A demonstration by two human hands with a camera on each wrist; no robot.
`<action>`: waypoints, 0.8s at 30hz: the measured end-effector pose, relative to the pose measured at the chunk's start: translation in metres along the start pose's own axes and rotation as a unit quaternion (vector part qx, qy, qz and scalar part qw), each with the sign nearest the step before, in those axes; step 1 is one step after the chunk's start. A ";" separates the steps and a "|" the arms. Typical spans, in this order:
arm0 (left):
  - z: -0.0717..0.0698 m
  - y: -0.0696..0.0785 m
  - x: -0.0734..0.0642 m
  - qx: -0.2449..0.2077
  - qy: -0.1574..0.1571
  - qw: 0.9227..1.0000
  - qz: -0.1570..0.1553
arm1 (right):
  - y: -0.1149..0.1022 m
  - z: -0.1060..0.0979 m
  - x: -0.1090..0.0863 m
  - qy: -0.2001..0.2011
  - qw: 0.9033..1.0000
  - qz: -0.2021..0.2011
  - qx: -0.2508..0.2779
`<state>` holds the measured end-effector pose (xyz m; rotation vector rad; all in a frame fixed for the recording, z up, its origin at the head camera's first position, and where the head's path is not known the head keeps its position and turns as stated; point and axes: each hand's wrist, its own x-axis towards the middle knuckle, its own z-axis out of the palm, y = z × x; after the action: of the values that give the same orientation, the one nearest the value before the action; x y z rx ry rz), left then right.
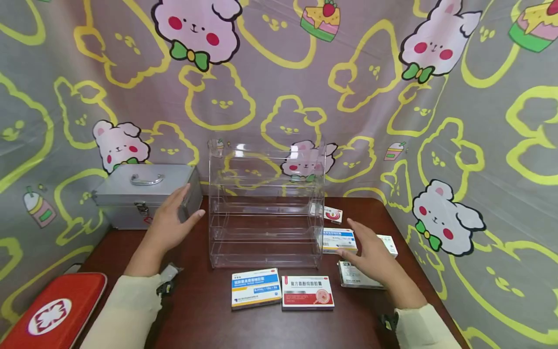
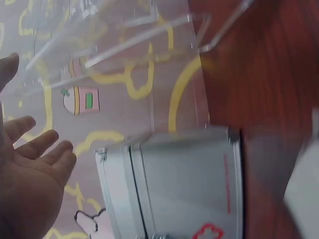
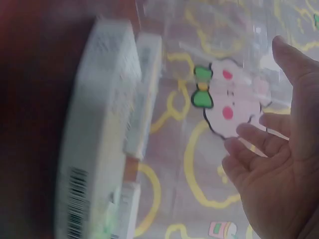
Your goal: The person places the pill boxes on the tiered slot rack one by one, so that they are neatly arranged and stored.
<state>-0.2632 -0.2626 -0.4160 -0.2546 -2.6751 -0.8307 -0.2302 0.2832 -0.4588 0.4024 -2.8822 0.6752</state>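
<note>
A clear plastic tiered rack [image 1: 266, 262] stands upright in the middle of the table. To its left my left hand [image 1: 172, 220] is raised, thumb and fingers spread, holding nothing and apart from the rack. On the other side my right hand [image 1: 371, 253] hovers over several medicine boxes, also with nothing in it. In front of the rack lie a blue-and-white medicine box [image 1: 255, 289] and a red-and-white medicine box [image 1: 307, 293], side by side. Another blue-and-white box [image 1: 339, 239] and a white box [image 1: 358, 277] are partly near or behind the right hand.
A silver metal case [image 1: 124, 215] with a top handle stands at the back left. At the front left lies a red pouch [image 1: 89, 295] with a white cross emblem. Further small boxes [image 1: 333, 214] lie right of the rack. A patterned curtain [image 1: 287, 92] encloses the table.
</note>
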 end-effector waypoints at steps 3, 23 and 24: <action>0.008 0.006 -0.001 -0.025 -0.002 1.000 -0.002 | -0.007 0.007 -0.011 -0.001 1.000 -0.002 0.010; 0.060 0.010 -0.006 -0.277 -0.036 0.959 -0.057 | -0.016 0.045 -0.037 -0.105 0.982 -0.139 0.072; 0.062 0.009 -0.006 -0.281 -0.035 0.957 -0.056 | -0.016 0.046 -0.037 -0.112 0.981 -0.140 0.067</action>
<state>-0.2707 -0.2196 -0.4619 -0.2663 -2.4704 -1.6398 -0.1940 0.2566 -0.5006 0.9391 -2.9039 0.8219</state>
